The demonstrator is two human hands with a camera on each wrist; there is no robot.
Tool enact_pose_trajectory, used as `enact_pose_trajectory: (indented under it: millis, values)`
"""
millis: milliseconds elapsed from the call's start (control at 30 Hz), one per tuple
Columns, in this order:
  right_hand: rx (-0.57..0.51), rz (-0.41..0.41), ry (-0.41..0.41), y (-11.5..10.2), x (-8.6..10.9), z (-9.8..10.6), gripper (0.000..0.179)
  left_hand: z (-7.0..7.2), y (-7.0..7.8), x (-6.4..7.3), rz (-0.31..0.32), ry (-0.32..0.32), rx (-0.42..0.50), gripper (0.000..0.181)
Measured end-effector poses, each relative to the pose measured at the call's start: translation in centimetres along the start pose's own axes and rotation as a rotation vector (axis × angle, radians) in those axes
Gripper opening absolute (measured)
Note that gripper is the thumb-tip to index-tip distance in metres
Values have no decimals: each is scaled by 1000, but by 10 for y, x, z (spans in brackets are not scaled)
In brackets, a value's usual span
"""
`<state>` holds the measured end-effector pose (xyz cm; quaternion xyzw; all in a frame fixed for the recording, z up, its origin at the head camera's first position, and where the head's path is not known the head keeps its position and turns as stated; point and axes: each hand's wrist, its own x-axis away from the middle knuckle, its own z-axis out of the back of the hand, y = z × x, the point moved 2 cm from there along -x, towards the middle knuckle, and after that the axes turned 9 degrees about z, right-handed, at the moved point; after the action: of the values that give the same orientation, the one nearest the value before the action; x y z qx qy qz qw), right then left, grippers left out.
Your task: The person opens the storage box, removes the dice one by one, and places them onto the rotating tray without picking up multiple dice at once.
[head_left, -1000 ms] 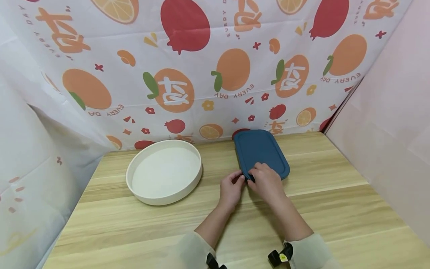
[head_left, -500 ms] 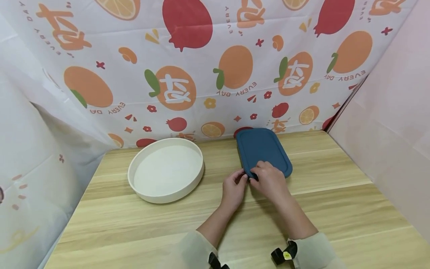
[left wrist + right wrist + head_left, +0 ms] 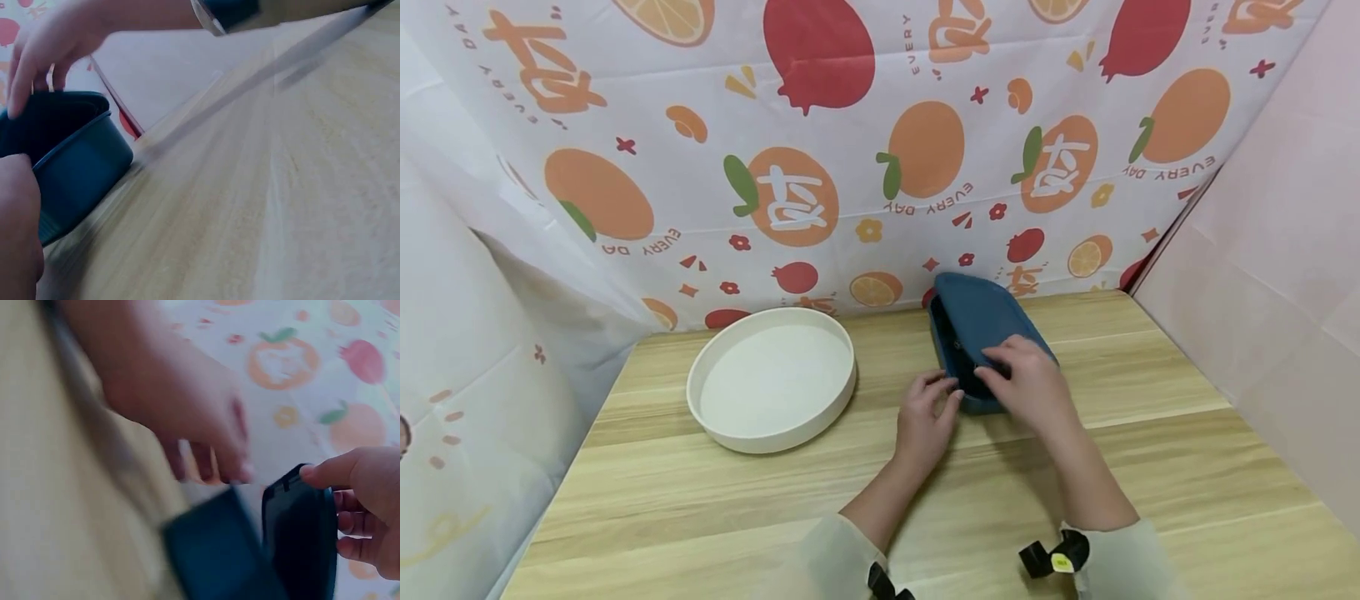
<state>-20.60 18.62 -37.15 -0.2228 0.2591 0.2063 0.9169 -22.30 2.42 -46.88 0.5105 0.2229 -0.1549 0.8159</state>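
A dark blue rectangular box (image 3: 981,407) stands at the back of the table with its lid (image 3: 981,312) tilted up along the left and near sides. My right hand (image 3: 1030,379) pinches the lid's near edge, thumb on one face and fingers on the other in the right wrist view. At the near left corner, my left hand (image 3: 923,421) holds the box by its rim with curled fingers and thumb. A dark gap shows the inside of the box (image 3: 44,128); small shiny spots are there, too dim to identify.
Left of the box sits a large round cream tray (image 3: 771,379) with a low rim. A fruit-printed cloth (image 3: 850,167) hangs right behind the box. Pale cloth walls border the wooden table (image 3: 715,508) on both sides.
The lid lay flat on the box before; its near left part is now raised. My right hand has moved right and up with it, while my left hand has stayed at the corner.
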Motion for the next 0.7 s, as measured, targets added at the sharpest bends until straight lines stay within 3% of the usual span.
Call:
enact_pose_trajectory:
  millis: [100,200,267,400,467,533,700]
  values:
    - [-87,-102,162,17,0,23,26,0,7,2,-235,25,-169,11]
    - [-177,-304,334,42,6,43,27,-1,11,4,-316,-12,-233,8]
    - [-304,-468,447,60,10,53,29,-1,12,4,-332,-29,-251,7]
    - [-696,-758,651,93,23,61,27,-1,12,4,-319,-40,-270,7]
    - [-851,-831,738,106,29,60,19,0,13,4,-316,-41,-271,7]
    - [-948,-886,772,116,35,59,13,0,14,5,-311,-45,-272,8]
    - [-1041,-977,783,134,48,52,5,-1,14,5,-307,-48,-276,8]
